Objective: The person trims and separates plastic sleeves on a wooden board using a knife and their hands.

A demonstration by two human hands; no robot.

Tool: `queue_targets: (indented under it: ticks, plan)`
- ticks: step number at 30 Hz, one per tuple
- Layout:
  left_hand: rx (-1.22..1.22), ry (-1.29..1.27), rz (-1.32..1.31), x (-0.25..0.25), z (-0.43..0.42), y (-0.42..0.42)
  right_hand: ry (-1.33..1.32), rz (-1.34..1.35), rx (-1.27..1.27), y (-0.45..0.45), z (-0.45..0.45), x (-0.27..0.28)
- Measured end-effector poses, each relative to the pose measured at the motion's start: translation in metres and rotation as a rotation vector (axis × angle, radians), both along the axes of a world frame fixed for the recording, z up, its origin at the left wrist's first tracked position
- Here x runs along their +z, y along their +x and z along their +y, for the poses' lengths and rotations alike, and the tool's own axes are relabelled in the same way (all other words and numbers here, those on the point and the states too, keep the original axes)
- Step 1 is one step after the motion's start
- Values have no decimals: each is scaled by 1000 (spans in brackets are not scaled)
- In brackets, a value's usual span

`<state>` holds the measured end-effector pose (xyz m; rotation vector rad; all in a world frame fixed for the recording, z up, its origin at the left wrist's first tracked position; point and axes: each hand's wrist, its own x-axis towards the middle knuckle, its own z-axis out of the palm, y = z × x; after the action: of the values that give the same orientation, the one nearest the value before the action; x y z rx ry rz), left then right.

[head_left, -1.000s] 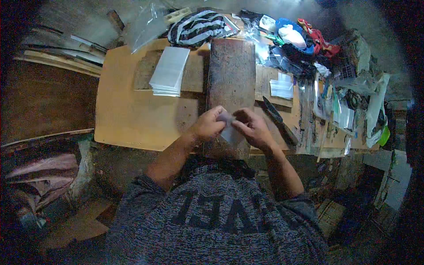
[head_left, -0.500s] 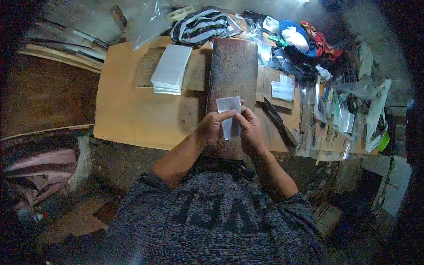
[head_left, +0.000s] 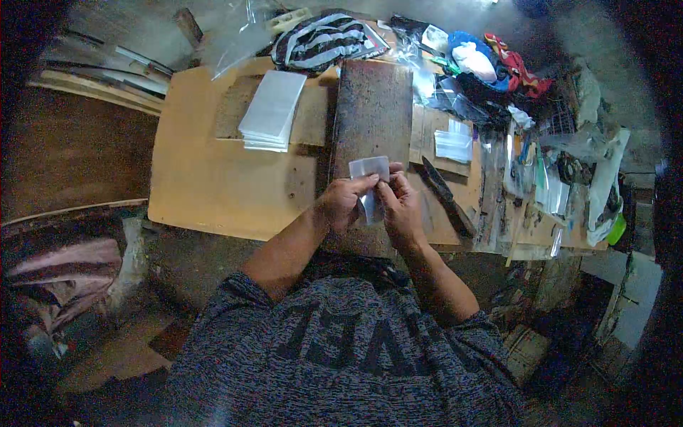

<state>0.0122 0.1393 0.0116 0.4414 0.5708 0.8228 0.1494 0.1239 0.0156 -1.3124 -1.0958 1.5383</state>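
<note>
A small, translucent whitish plastic sheet [head_left: 368, 166] is held between both hands above the dark wooden board [head_left: 373, 107]. My left hand [head_left: 344, 203] is closed on its left side, thumb lying across its face. My right hand [head_left: 403, 213] pinches the right side with thumb and fingertips, the two thumbs almost meeting. Part of the sheet's lower half is hidden by the fingers. Whether it is one layer or several, I cannot tell. Right of my right hand lies a knife [head_left: 447, 195] with a dark blade.
A stack of larger whitish sheets [head_left: 274, 110] rests left of the board on the tan tabletop [head_left: 213, 188]. A smaller stack of clear sheets [head_left: 453, 144] lies to the right. Farther back are a striped black-and-white bag [head_left: 321, 43] and heaped cloth and plastic [head_left: 475, 62].
The sheet now looks more bent across its middle, and my left thumb covers more of its centre. Both hands stay in nearly the same place; the view has shifted slightly.
</note>
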Motion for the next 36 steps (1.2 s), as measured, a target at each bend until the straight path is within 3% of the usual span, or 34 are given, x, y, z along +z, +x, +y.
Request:
queue_targets:
  ticks: [10,13,25,28,32,35,36]
  plan:
    - [-51,-142,-98,4,-5,-13,324,-392,54,36,19,11]
    - [-47,-309,-95,-3,-10,-11,85,-155,167,34,25,32]
    - [-140,-275,52,1,-3,-7,-114,-100,337,42,43,23]
    - [-128,-338,-24,-9,1,-4,-88,-54,299,43,48,13]
    - [-144,-287,82,-19,9,-3,-62,-50,307,44,58,2]
    - [-146,-284,109,-38,9,-3,-166,-95,285,40,62,4]
    - [-152,-275,100,-42,9,-3,-60,-188,298,40,63,-1]
